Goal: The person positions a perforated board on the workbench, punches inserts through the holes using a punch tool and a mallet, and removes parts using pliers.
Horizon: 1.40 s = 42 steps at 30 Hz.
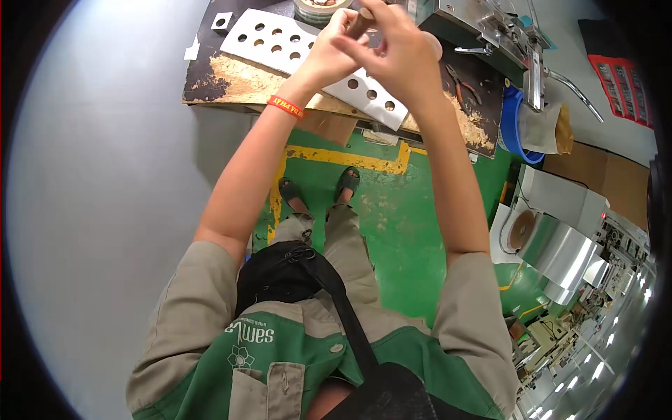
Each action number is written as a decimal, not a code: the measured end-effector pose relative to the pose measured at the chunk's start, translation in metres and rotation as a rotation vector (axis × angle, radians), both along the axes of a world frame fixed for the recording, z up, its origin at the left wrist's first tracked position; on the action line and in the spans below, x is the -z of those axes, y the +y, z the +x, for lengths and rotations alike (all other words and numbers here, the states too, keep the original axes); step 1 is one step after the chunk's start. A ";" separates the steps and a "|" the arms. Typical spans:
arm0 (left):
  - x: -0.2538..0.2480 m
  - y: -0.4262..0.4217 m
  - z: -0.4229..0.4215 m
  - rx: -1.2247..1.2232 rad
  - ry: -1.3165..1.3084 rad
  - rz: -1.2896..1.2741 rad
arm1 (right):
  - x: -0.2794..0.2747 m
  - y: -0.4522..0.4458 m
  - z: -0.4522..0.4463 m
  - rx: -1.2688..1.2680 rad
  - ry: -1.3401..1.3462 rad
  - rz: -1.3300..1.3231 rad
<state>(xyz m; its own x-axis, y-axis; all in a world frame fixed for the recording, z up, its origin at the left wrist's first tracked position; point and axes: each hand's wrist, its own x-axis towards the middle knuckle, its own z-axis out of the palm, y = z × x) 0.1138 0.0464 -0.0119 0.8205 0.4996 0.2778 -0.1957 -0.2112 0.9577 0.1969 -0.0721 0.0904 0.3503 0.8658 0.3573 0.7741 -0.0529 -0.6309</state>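
Observation:
Above the worn workbench (217, 77), both hands are raised close together at the top of the view. My left hand (336, 52), with a red wristband at its wrist, has its fingers closed round a small dark brown piece (360, 26). My right hand (395, 49) is at the same piece from the other side, its fingers bent and thumb stretched toward the left hand; what it grips is hard to make out. Under the hands lies a white board with rows of round holes (280, 43), partly hidden by them.
Behind the hands stands a round container (318, 10). Red-handled pliers (462, 89) lie at the bench's right, near a metal machine (483, 35). A blue bin (514, 126) stands beside the bench. A small white block (221, 22) sits at the back left.

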 end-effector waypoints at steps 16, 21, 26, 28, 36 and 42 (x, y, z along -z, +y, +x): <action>0.061 0.038 -0.063 -0.566 0.421 1.026 | 0.050 -0.027 -0.047 -0.165 -0.267 0.143; 0.060 0.037 -0.064 -0.574 0.451 1.039 | 0.014 0.040 -0.004 -0.256 0.162 -0.170; 0.063 0.037 -0.064 -0.582 0.462 1.046 | 0.000 0.070 0.034 -0.282 0.384 -0.228; 0.061 0.036 -0.063 -0.563 0.482 1.055 | 0.035 0.085 0.075 -0.150 0.312 -0.240; 0.058 0.037 -0.063 -0.522 0.490 0.959 | 0.066 0.110 0.093 0.206 0.285 -0.473; 0.057 0.039 -0.063 -0.512 0.498 0.955 | 0.001 0.064 0.038 -0.238 0.300 0.170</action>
<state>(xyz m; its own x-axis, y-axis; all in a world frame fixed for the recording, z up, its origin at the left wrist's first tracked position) 0.0508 0.0852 -0.0691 0.7089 0.5644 0.4230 0.4676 -0.8251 0.3172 0.2351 -0.0081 0.0896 0.2579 0.8726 0.4147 0.5324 0.2298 -0.8147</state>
